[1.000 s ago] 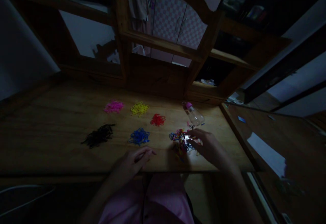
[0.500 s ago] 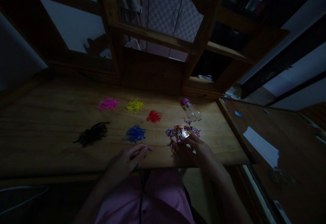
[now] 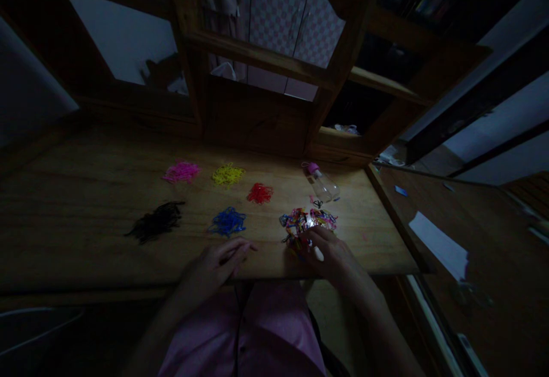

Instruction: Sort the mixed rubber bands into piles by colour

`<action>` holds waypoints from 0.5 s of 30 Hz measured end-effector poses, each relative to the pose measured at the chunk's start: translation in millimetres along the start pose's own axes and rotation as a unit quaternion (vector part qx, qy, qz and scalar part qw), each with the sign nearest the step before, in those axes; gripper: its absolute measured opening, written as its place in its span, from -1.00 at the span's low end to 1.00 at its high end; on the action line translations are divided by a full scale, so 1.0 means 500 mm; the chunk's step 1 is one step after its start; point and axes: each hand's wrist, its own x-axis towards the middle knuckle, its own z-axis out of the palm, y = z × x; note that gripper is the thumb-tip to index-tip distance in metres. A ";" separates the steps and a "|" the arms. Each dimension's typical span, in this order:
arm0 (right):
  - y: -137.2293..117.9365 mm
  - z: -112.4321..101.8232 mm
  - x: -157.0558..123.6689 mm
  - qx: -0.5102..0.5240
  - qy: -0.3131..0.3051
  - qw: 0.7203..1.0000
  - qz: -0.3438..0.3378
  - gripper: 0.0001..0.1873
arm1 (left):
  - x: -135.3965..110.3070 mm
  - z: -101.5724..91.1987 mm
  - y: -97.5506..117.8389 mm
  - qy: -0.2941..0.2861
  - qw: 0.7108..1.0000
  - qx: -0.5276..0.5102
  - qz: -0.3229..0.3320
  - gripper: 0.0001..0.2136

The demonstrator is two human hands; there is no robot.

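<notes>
The desk (image 3: 86, 211) bears one pink pile (image 3: 181, 172), one yellow pile (image 3: 228, 175), one red pile (image 3: 259, 194), one blue pile (image 3: 229, 222), one black pile (image 3: 157, 222) and, toward its right edge, one mixed pile (image 3: 295, 221): six in all. Toward the back edge lies one bottle (image 3: 326, 188). One left hand (image 3: 223, 258) and one right hand (image 3: 335, 254) show.

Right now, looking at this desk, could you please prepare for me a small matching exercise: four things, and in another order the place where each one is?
Things
1. Yellow pile
2. Right hand
3. Bottle
4. Left hand

Places
A. Near the front edge of the desk, close to the blue pile
B. Behind the mixed-colour pile, as the person sees it
C. Between the pink pile and the red pile
D. With its fingers at the mixed-colour pile

Right pairs: 1-C, 2-D, 3-B, 4-A
</notes>
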 end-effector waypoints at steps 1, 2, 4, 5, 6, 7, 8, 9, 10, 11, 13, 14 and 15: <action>-0.003 0.004 0.002 -0.001 0.002 1.000 -0.002 -0.62 | 0.000 0.000 0.001 0.000 1.000 0.001 -0.001 -0.62; -0.004 0.008 0.004 -0.002 0.005 1.000 -0.002 -0.60 | -0.001 0.000 0.001 -0.001 1.000 -0.001 -0.002 -0.62; -0.005 0.014 0.008 -0.002 0.011 1.000 0.001 -0.58 | -0.002 0.000 0.004 -0.003 1.000 -0.008 0.000 -0.63; -0.004 0.016 0.011 -0.002 0.011 1.000 0.004 -0.58 | -0.002 0.000 0.005 -0.003 1.000 -0.011 0.000 -0.63; -0.004 0.017 0.014 -0.003 0.009 1.000 0.008 -0.60 | -0.002 0.000 0.006 -0.003 1.000 -0.013 0.002 -0.63; -0.005 0.018 0.016 -0.004 0.002 1.000 0.015 -0.61 | -0.002 0.000 0.007 -0.002 1.000 -0.014 0.003 -0.63; -0.006 0.017 0.019 -0.006 -0.007 1.000 0.023 -0.63 | -0.001 -0.001 0.007 -0.001 1.000 -0.013 0.005 -0.63; -0.007 0.016 0.022 -0.008 -0.017 0.999 0.033 -0.65 | -0.001 -0.001 0.006 0.000 1.000 -0.011 0.006 -0.63; -0.009 0.015 0.025 -0.011 -0.026 0.999 0.041 -0.67 | 0.000 0.000 0.005 0.001 1.000 -0.010 0.006 -0.63; -0.011 0.013 0.028 -0.014 -0.033 0.998 0.047 -0.69 | 0.001 0.000 0.004 0.002 1.000 -0.010 0.006 -0.63; -0.014 0.011 0.033 -0.026 -0.040 0.997 0.053 -0.72 | 0.003 0.001 0.000 0.001 1.000 -0.009 0.004 -0.63; -0.015 0.011 0.035 -0.034 -0.042 0.997 0.056 -0.74 | 0.003 0.002 -0.001 0.001 1.000 -0.008 0.003 -0.63; -0.015 0.011 0.036 -0.043 -0.042 0.996 0.059 -0.76 | 0.004 0.002 -0.003 0.002 1.000 -0.007 0.004 -0.63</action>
